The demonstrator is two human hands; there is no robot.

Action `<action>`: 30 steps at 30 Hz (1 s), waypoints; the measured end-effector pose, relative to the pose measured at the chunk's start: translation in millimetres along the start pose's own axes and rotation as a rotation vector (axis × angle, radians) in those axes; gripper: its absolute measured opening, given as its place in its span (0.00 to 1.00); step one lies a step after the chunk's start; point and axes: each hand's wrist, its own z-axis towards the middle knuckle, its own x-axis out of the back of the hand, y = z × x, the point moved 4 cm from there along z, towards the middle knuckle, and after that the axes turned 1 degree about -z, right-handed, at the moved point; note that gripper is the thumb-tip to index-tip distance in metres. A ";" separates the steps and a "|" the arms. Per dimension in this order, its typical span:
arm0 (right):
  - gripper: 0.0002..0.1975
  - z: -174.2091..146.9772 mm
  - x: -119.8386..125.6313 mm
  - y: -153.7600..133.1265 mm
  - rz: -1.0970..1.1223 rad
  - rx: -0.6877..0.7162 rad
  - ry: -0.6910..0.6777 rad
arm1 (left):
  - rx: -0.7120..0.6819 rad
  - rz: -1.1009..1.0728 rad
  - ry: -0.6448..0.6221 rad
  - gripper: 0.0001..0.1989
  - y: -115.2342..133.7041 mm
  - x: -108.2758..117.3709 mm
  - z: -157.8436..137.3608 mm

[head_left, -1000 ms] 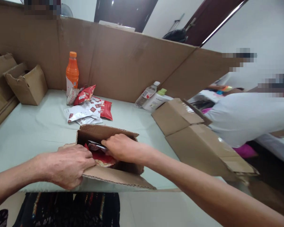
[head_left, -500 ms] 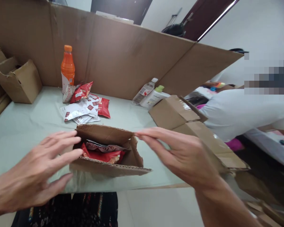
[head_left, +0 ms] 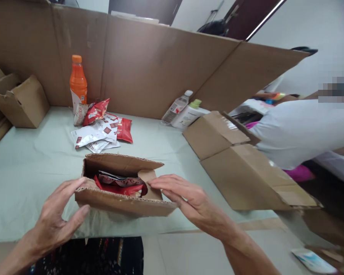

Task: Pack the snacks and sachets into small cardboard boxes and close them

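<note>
A small cardboard box (head_left: 126, 204) stands in front of me with its top flaps up. Inside lie a red snack bag (head_left: 119, 188) and a pouch with dark lettering (head_left: 114, 178). My left hand (head_left: 59, 212) is at the box's left end, fingers stretched over the short left flap, thumb apart and outside the box. On the other end, my right hand (head_left: 183, 196) lays its outstretched fingers against the short right flap (head_left: 149, 183), which leans inward. Neither hand grips anything.
Behind the box lie white snack pouches (head_left: 96, 133) and red bags (head_left: 124, 130), beside an orange drink bottle (head_left: 78, 82). A clear bottle (head_left: 176, 109) and a white bottle (head_left: 189, 114) lean on the cardboard wall (head_left: 149, 65). Cardboard boxes (head_left: 232, 164) and a person's white sleeve (head_left: 301, 126) are at right.
My right hand has left the box's back right corner and moved onto the right flap, which now folds inward. My left hand has come down onto the left flap.
</note>
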 end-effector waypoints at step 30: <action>0.29 11.2 -39.3 15.9 -0.108 0.185 -0.205 | 0.105 0.110 -0.213 0.21 -32.8 -13.3 5.7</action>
